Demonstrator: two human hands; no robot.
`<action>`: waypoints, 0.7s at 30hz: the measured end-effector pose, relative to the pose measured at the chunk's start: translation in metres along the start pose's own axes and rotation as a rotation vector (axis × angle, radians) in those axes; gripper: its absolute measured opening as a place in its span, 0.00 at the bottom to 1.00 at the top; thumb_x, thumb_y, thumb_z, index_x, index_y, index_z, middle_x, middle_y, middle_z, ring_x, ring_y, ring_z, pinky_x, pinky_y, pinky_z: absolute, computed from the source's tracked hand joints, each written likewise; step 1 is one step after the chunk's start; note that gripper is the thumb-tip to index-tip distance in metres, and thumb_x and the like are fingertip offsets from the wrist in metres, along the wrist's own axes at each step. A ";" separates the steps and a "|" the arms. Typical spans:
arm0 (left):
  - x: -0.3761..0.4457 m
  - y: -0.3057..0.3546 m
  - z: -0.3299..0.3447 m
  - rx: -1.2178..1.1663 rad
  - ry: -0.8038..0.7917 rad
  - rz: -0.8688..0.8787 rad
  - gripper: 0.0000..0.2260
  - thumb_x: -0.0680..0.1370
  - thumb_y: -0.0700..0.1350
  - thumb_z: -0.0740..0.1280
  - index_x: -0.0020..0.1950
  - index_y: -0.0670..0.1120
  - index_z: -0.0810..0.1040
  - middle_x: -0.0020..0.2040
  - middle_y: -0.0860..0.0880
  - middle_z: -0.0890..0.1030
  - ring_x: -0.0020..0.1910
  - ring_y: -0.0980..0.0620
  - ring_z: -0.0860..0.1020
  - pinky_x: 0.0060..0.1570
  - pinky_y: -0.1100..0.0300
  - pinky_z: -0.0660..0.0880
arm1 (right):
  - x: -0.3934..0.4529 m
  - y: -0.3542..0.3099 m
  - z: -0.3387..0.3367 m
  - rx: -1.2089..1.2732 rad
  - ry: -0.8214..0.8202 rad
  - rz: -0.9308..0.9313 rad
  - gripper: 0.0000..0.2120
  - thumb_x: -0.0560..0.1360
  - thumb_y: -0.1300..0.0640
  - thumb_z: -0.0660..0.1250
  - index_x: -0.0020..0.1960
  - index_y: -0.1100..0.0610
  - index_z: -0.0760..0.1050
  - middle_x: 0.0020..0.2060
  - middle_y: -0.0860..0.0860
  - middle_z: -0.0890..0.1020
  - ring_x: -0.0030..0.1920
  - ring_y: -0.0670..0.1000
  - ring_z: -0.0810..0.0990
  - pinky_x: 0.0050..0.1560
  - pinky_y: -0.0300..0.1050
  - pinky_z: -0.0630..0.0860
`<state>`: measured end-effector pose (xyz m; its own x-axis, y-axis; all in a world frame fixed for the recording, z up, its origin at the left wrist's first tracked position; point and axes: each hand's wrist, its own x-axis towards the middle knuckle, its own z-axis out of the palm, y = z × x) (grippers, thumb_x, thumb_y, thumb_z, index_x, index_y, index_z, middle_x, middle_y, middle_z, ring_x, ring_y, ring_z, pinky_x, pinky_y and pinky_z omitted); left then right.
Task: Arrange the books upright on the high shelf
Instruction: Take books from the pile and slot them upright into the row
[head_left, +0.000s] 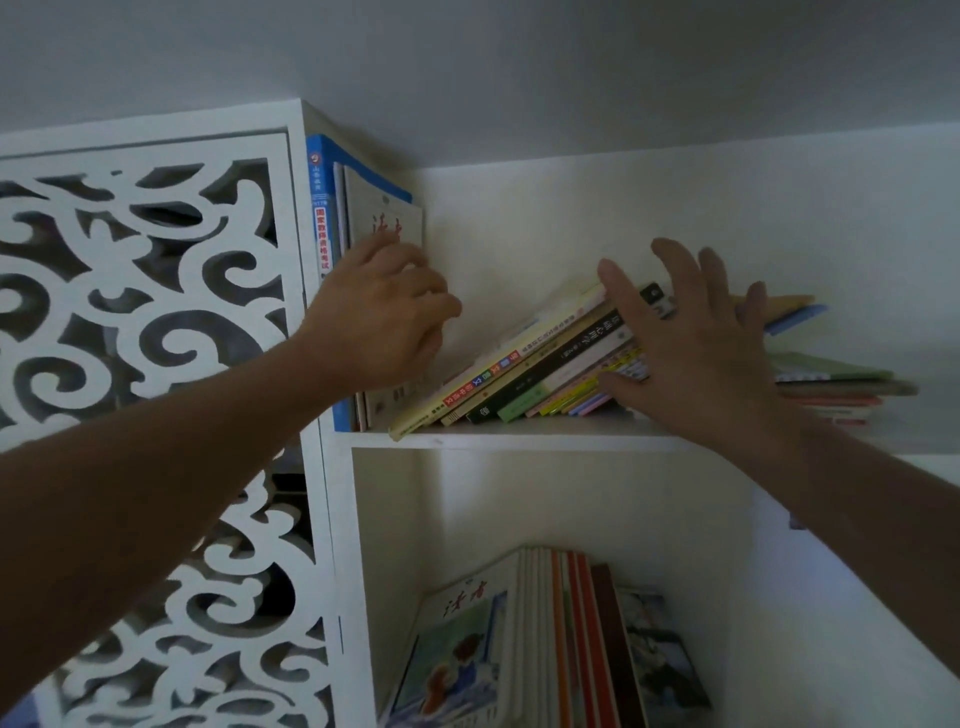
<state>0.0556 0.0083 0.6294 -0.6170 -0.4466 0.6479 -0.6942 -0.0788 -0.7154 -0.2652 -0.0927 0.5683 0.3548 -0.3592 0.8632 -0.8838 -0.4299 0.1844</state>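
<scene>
- thin paperbacks (545, 358) are leaning far over to the right on the high shelf (519, 434), spines yellow, black, green and pink.
- the right hand (691, 353) is pressing on them with fingers spread straight.
- the left hand (384, 306), fingers curled, is holding a white-covered book (387, 218) upright beside a blue book (322, 208).
- white shelving is standing against a pale wall, a carved scrollwork panel (145, 291) at left; more books (561, 644) are standing below.
- the spine writing is chinese, too small to read.

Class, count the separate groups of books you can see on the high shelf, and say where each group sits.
3. Upright books stand at the left end, held by the left hand; leaning books sit mid-shelf under the right hand; a flat stack lies at right. Others may be hidden.
</scene>
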 end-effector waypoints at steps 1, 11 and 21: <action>-0.004 -0.003 0.000 0.018 0.045 0.006 0.16 0.83 0.51 0.59 0.58 0.48 0.85 0.56 0.46 0.86 0.63 0.41 0.79 0.74 0.40 0.62 | -0.001 -0.002 -0.003 -0.002 0.036 -0.013 0.55 0.70 0.34 0.76 0.84 0.36 0.44 0.83 0.60 0.52 0.80 0.75 0.52 0.68 0.87 0.55; -0.048 0.009 0.006 -0.019 -0.103 0.024 0.33 0.82 0.70 0.50 0.78 0.51 0.72 0.76 0.42 0.74 0.83 0.35 0.55 0.77 0.28 0.48 | -0.004 -0.026 0.003 -0.011 0.046 -0.129 0.41 0.76 0.36 0.65 0.84 0.40 0.53 0.86 0.53 0.47 0.83 0.70 0.48 0.71 0.87 0.51; -0.075 0.027 0.007 -0.085 -0.075 -0.132 0.28 0.86 0.64 0.53 0.75 0.48 0.76 0.73 0.42 0.77 0.82 0.34 0.58 0.76 0.28 0.52 | -0.010 -0.043 -0.013 0.087 0.089 -0.187 0.36 0.78 0.43 0.62 0.84 0.47 0.60 0.85 0.58 0.55 0.82 0.70 0.54 0.73 0.82 0.55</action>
<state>0.0856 0.0338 0.5596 -0.4913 -0.5031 0.7110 -0.7982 -0.0668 -0.5987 -0.2349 -0.0601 0.5576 0.4783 -0.1940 0.8565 -0.7744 -0.5531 0.3072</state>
